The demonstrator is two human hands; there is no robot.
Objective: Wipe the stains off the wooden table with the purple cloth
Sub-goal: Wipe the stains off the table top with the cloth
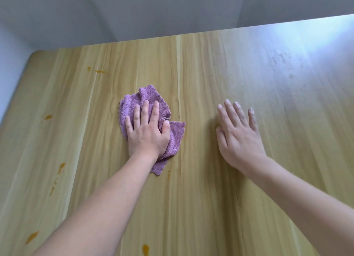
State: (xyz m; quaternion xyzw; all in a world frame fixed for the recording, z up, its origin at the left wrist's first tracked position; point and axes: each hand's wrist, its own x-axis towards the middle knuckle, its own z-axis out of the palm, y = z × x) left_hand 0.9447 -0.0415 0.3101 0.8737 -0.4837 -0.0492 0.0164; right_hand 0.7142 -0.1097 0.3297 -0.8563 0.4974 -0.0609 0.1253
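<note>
The purple cloth (145, 97) lies crumpled near the middle of the wooden table (201, 68). My left hand (147, 131) presses flat on top of it, fingers spread, thumb on the cloth's right flap. My right hand (239, 135) rests palm down on bare wood to the right of the cloth, fingers apart, holding nothing. Orange stains mark the table: a pair at the far left (99, 71), one at the left edge (47, 117), a streak lower left (61, 167), a blotch near the bottom left (31, 237), a spot at the bottom (145, 249), and a faint mark (169, 173) just below the cloth.
The table's far edge meets a grey wall (153, 12). Its rounded far-left corner (35, 53) borders a pale floor strip. Bright glare (316, 41) covers the far right of the tabletop, with faint dried smudges (281, 58) showing in it.
</note>
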